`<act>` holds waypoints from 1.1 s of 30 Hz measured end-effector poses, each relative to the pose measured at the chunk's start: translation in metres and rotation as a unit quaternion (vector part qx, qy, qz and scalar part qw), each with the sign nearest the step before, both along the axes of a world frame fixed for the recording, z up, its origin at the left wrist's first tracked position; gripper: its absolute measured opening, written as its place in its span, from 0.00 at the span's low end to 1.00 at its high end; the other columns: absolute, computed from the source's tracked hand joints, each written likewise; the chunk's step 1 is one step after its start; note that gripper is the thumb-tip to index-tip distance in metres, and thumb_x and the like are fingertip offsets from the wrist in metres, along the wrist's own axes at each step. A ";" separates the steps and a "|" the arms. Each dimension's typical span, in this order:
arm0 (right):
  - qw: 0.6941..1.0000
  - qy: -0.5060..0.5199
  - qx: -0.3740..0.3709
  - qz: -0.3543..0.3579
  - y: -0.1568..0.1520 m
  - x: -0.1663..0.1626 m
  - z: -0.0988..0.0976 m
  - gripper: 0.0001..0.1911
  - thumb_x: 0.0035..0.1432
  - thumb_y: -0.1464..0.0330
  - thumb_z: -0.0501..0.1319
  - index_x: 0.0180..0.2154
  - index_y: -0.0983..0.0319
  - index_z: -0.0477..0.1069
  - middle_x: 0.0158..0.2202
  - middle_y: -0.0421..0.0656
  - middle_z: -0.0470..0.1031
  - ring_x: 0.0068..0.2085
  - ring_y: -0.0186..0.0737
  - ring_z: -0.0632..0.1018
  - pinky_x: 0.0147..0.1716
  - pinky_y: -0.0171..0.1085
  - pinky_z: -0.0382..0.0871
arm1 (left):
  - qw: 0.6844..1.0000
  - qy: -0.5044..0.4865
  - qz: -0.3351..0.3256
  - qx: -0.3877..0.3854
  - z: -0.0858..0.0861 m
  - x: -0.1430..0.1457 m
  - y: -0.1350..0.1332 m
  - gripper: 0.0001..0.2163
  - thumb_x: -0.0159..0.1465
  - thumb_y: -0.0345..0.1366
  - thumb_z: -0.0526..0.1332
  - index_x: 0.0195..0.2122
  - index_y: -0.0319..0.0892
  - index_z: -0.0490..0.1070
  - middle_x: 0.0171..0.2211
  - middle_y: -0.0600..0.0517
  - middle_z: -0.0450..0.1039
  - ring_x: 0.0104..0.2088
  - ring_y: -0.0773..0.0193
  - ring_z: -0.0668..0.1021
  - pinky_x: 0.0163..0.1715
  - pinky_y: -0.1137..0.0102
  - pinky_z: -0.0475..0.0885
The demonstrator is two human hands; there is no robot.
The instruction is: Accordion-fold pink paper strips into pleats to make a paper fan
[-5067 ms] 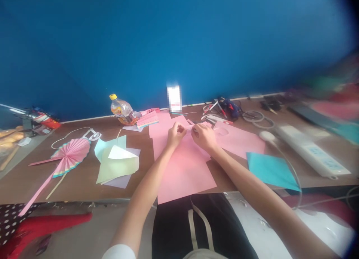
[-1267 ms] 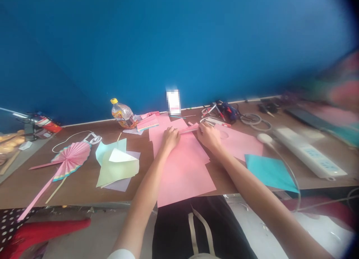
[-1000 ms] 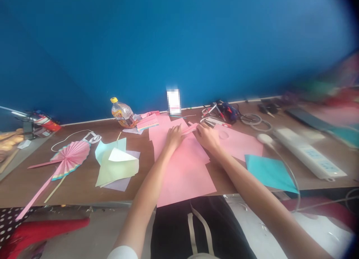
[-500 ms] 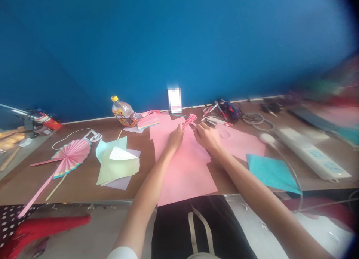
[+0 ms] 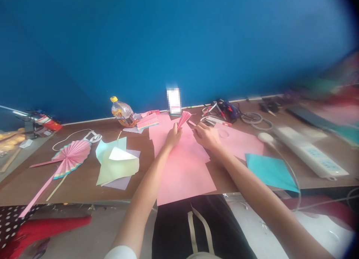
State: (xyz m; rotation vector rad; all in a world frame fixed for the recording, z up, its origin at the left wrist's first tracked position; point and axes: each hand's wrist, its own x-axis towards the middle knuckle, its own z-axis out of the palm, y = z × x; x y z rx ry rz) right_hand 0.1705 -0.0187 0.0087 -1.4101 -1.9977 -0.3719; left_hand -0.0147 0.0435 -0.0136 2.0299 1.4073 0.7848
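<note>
My left hand (image 5: pixel 173 136) is closed around the lower end of a pleated pink paper fan (image 5: pixel 184 119), whose folds spread a little at the top. Just to its right, my right hand (image 5: pixel 206 136) pinches a narrow pink strip (image 5: pixel 192 123); its end sticks out toward the fan without touching it. What the strip is made of is too small to tell. Under both hands lie large pink paper sheets (image 5: pixel 183 180). A finished-looking pink fan with paper tails (image 5: pixel 73 155) rests at the left of the table.
On the left are loose pastel sheets (image 5: pixel 119 167), a tilted drink bottle (image 5: pixel 123 113) and folded pink paper (image 5: pixel 148 121). A phone-like upright object (image 5: pixel 174 101) stands against the wall. To the right lie a teal sheet (image 5: pixel 270 172), a power strip (image 5: pixel 312 152) and cables (image 5: pixel 254 119).
My left hand has shifted slightly left with the pleated fan, which now shows a wider spread. The gap between my hands has grown, and the pink strip's end shows more clearly.
</note>
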 end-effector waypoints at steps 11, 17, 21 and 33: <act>0.998 0.037 -0.007 -0.046 0.004 0.010 0.003 0.16 0.64 0.67 0.46 0.34 0.62 0.71 0.31 0.45 0.70 0.30 0.36 0.68 0.26 0.35 0.47 | 0.993 -0.016 -0.112 -0.036 0.013 -0.004 -0.010 0.19 0.65 0.51 0.47 0.48 0.44 0.63 0.41 0.50 0.73 0.39 0.58 0.74 0.40 0.67 0.66; 0.997 0.033 -0.026 -0.061 0.006 0.013 0.003 0.17 0.64 0.65 0.48 0.32 0.62 0.72 0.31 0.45 0.71 0.31 0.36 0.68 0.26 0.35 0.47 | 0.992 0.029 -0.118 -0.027 0.013 -0.003 -0.012 0.21 0.66 0.54 0.44 0.43 0.44 0.67 0.35 0.51 0.74 0.36 0.59 0.74 0.38 0.68 0.67; 0.996 0.049 -0.042 -0.057 0.007 0.015 0.003 0.16 0.64 0.66 0.47 0.35 0.61 0.73 0.34 0.45 0.72 0.32 0.36 0.70 0.26 0.35 0.49 | 0.992 0.032 -0.124 -0.017 0.014 -0.004 -0.014 0.21 0.66 0.53 0.43 0.44 0.45 0.67 0.36 0.51 0.74 0.37 0.59 0.75 0.39 0.68 0.67; 0.992 0.087 -0.065 -0.068 0.008 0.015 0.004 0.15 0.62 0.68 0.50 0.45 0.60 0.72 0.40 0.47 0.75 0.37 0.42 0.74 0.28 0.35 0.56 | 0.987 0.040 -0.156 -0.025 0.014 -0.005 -0.012 0.21 0.67 0.51 0.42 0.47 0.45 0.68 0.39 0.50 0.75 0.38 0.60 0.75 0.42 0.68 0.67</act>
